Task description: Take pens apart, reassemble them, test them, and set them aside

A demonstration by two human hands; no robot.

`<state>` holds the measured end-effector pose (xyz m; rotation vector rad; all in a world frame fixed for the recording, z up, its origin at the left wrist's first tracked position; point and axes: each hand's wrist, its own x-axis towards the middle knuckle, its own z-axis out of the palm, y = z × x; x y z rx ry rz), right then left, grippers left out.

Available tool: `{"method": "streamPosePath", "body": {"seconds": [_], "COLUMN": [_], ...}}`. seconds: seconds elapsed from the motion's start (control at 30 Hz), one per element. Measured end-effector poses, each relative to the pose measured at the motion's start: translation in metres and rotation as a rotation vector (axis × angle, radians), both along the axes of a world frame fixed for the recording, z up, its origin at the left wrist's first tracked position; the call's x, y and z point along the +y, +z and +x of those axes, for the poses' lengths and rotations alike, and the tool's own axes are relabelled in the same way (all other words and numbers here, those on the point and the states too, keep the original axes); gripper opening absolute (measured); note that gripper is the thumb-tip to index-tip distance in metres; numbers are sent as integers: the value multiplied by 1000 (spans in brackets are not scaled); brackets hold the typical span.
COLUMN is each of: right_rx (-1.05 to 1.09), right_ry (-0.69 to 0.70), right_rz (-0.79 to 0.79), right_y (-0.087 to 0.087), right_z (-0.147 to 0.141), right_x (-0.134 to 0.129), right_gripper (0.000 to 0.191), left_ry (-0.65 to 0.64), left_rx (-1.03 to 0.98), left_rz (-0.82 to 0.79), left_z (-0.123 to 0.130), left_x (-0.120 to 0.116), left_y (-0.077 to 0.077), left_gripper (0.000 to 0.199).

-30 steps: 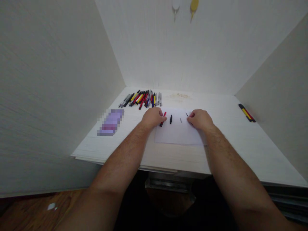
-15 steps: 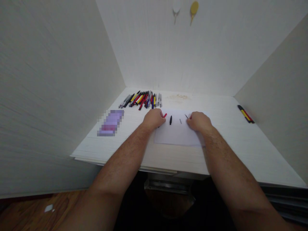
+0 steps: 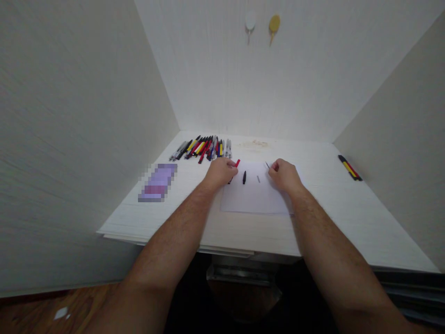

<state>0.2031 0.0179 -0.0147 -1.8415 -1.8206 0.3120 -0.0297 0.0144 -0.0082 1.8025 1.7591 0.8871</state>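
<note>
My left hand [image 3: 222, 170] is closed around a red pen barrel [image 3: 238, 163], whose red end sticks out above the fingers and whose dark end shows below them. My right hand [image 3: 282, 173] pinches a thin dark pen refill [image 3: 267, 164], its tip pointing up and left. Between the hands, a black pen tip piece [image 3: 244, 177] and a small grey spring [image 3: 258, 179] lie apart on a white sheet of paper [image 3: 257, 204]. Both hands are over the sheet, one at each side.
Several pens [image 3: 198, 147] in mixed colours lie in a row at the back left. A few more pens [image 3: 349, 167] rest by the right wall. A blurred purple object [image 3: 158, 182] is on the left of the white table [image 3: 333, 208]. Panels enclose the table's back and sides.
The view has tilted slightly, so everything sits a little lower. More of the red barrel shows above my left fingers. My right hand still pinches the refill; the loose parts have stayed put.
</note>
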Motion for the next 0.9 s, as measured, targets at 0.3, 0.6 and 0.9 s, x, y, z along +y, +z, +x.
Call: {"method": "streamPosePath", "body": {"seconds": [0.3, 0.6, 0.9], "right_rx": [1075, 1338, 1344], "right_ry": [75, 158, 181], "right_rz": [35, 82, 166], "right_y": [12, 22, 24], "right_z": [-8, -8, -14], "right_x": [-4, -9, -13], "right_gripper": [34, 25, 24], "left_ry": [-49, -217, -289], "left_rx": [-588, -395, -333], "left_rz": [44, 21, 38], "left_z": [8, 9, 8], "left_x": [-2, -9, -10], "left_y": [9, 10, 10], "left_gripper": [12, 18, 22]}}
